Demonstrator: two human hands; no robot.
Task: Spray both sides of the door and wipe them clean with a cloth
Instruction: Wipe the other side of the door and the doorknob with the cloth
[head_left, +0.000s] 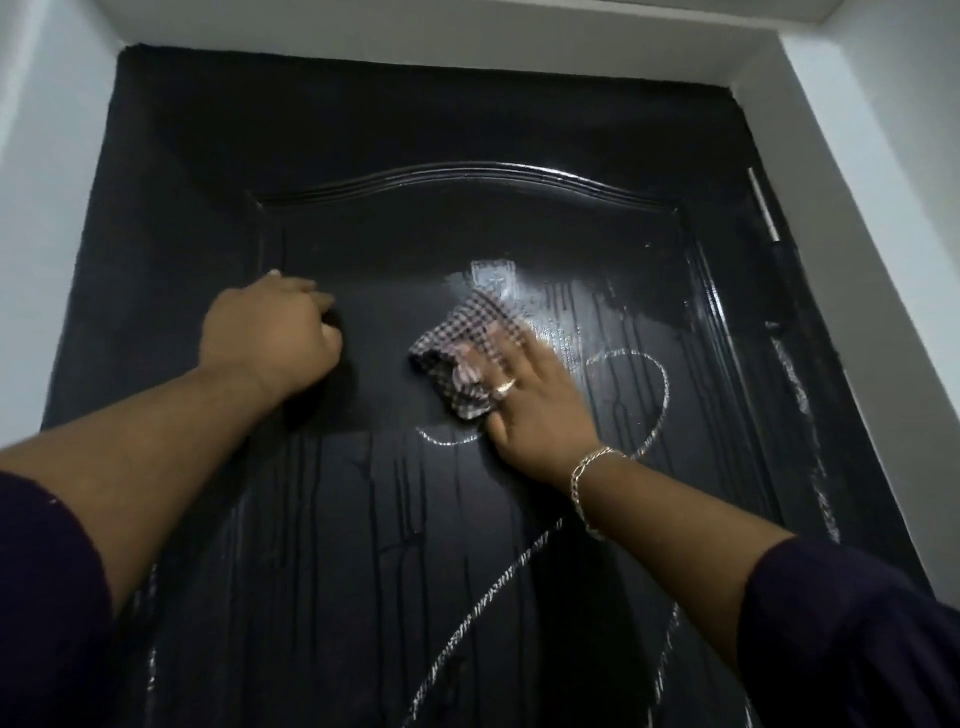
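White walls (883, 171) and a pale ceiling strip frame a narrow recess, and filling it is a tall black door (363, 545), glossy, with a raised arched panel moulding near its top. Its face is wet: thin dark runs trail downward across the panel, and pale looping streaks curl over the right and lower parts. A hinge (763, 208) shows on the right edge, so the door probably swings from that side and may give a little under a hard push.

The left hand (270, 332) rests against the door to the left of centre with its fingers curled under; whether it grips anything I cannot tell, since the fingertips are hidden behind the knuckles. It seems to be bracing the panel.

The right hand (524, 395), wearing a ring and a wrist chain, lies flat with fingers spread and straight, pressing a small checked cloth (462, 353) to the upper middle of the panel, just right of the left hand.

The cloth is soft, light and limp, and likely damp by now; it bunches under the palm, so it is best held spread beneath flat fingers rather than pinched at a corner. The wet gloss should let it slide easily, perhaps too easily near the moulding grooves, where a fold pushed by a fingertip would reach better.
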